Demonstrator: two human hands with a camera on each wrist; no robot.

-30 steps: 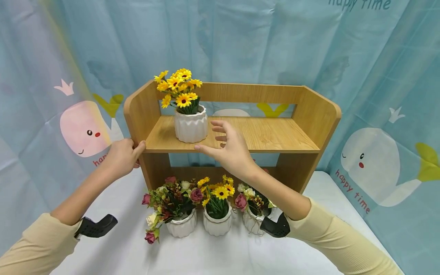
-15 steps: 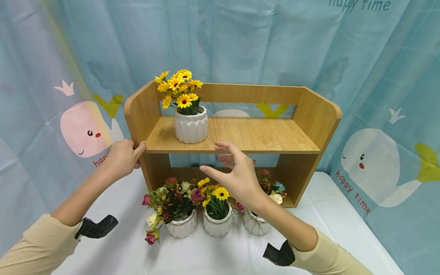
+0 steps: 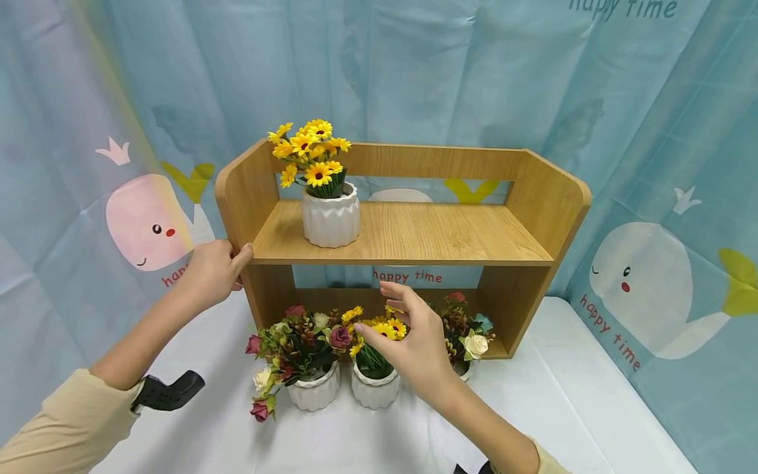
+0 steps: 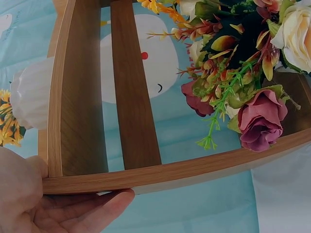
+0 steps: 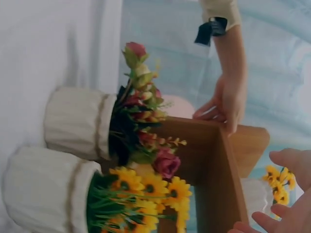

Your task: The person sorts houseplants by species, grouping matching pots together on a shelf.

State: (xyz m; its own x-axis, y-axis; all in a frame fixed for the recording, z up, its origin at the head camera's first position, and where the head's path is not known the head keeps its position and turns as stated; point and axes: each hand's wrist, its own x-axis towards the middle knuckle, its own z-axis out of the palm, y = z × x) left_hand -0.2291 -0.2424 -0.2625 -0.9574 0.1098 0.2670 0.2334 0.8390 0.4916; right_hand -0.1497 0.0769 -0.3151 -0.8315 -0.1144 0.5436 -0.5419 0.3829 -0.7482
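My left hand grips the left side panel of a two-tier wooden shelf, its thumb near the upper board's front corner. The left wrist view shows its fingers along the panel's outer face. In the head view my right hand appears in front of the lower tier, thumb and fingers spread with nothing between them. It partly covers yellow sunflowers in a white pot. Another white pot of sunflowers stands on the upper board's left part, touched by neither hand.
On the white tablecloth, left of the middle pot, stands a white pot of roses. A third potted bouquet is at the right, partly hidden by my right arm. A blue patterned curtain hangs behind.
My right hand has moved down from beside the upper sunflower pot to the front of the lower tier. My left hand keeps its grip on the shelf.
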